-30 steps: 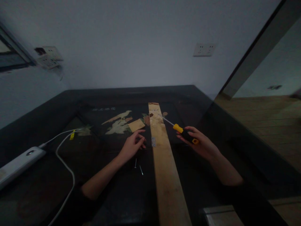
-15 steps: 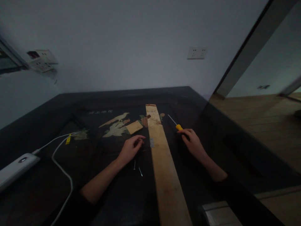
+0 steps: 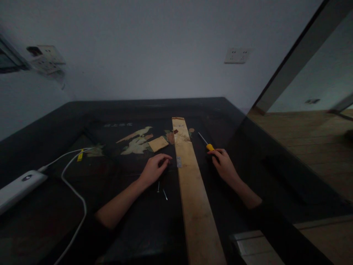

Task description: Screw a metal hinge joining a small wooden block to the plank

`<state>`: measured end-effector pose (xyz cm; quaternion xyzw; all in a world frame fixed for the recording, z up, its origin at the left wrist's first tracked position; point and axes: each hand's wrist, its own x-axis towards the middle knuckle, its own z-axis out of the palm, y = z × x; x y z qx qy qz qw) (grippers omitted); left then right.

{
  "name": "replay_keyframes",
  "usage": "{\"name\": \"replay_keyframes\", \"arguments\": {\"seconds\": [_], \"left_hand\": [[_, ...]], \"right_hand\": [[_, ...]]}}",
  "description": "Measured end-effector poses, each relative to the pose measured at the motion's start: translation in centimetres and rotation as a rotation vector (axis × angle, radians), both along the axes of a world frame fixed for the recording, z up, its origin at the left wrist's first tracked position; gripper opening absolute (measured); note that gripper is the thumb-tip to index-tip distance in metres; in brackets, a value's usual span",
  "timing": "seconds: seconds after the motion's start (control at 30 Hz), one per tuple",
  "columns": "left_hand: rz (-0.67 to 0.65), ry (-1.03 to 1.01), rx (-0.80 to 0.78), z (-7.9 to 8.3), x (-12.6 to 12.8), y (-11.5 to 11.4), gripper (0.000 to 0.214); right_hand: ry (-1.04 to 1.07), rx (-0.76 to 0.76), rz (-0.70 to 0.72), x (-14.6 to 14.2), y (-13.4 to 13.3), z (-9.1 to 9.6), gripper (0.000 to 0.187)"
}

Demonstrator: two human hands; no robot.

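Note:
A long wooden board [image 3: 195,191] runs away from me along the dark table, with a small metal hinge or plate [image 3: 179,162] at its left edge. Just left of that plate is my left hand [image 3: 154,168], its thumb and fingertips drawn together; whether something small is between them I cannot make out. On the board's other side, my right hand [image 3: 224,163] has its fingers round the yellow handle of a screwdriver [image 3: 210,147], whose shaft points away and to the left. Two screws or nails [image 3: 165,194] lie below my left hand.
A small square wood piece [image 3: 158,144] lies left of the board. Farther left are a white power bank-like device [image 3: 22,189] and its white cable [image 3: 79,198]. A pale block-like object [image 3: 257,248] is at the lower right. The table's far edge meets a wall.
My view has tilted down slightly, so things sit a little higher. The fingertips of my left hand have come closer together. My right hand stays at the screwdriver handle.

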<state>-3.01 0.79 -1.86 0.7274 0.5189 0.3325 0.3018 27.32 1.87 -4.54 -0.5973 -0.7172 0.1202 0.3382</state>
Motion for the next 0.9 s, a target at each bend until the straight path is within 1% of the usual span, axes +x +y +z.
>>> {"name": "replay_keyframes", "arguments": {"seconds": [0.23, 0.4, 0.53, 0.6, 0.67, 0.73, 0.83, 0.9], "left_hand": [[0.003, -0.068, -0.072, 0.6, 0.2, -0.1, 0.022], [-0.04, -0.156, -0.089, 0.7, 1.3, 1.1, 0.021], [-0.016, -0.202, -0.076, 0.5, 2.1, 1.9, 0.015], [-0.021, -0.206, -0.062, 0.3, 2.1, 1.9, 0.013], [-0.032, -0.202, -0.048, 0.0, 2.0, 1.9, 0.012], [-0.039, -0.186, -0.037, -0.2, 1.8, 1.9, 0.011], [-0.063, -0.132, -0.013, -0.6, 1.6, 2.0, 0.011], [-0.081, -0.112, 0.004, -0.8, 1.6, 2.0, 0.012]], "right_hand": [[-0.066, 0.001, 0.019, 0.1, -0.2, 0.3, 0.028], [-0.096, 0.006, 0.034, 0.2, -0.2, 0.7, 0.03], [-0.142, 0.014, 0.045, 0.3, -0.5, 1.7, 0.034], [-0.162, 0.046, 0.044, 0.0, -0.7, 2.8, 0.035], [-0.168, 0.08, 0.074, -0.7, -0.8, 4.4, 0.032], [-0.164, 0.071, 0.191, -2.1, -0.6, 6.5, 0.026], [-0.209, -0.032, 0.437, -5.4, 0.0, 9.8, 0.024], [-0.29, -0.115, 0.564, -7.8, 0.6, 11.5, 0.024]]}}
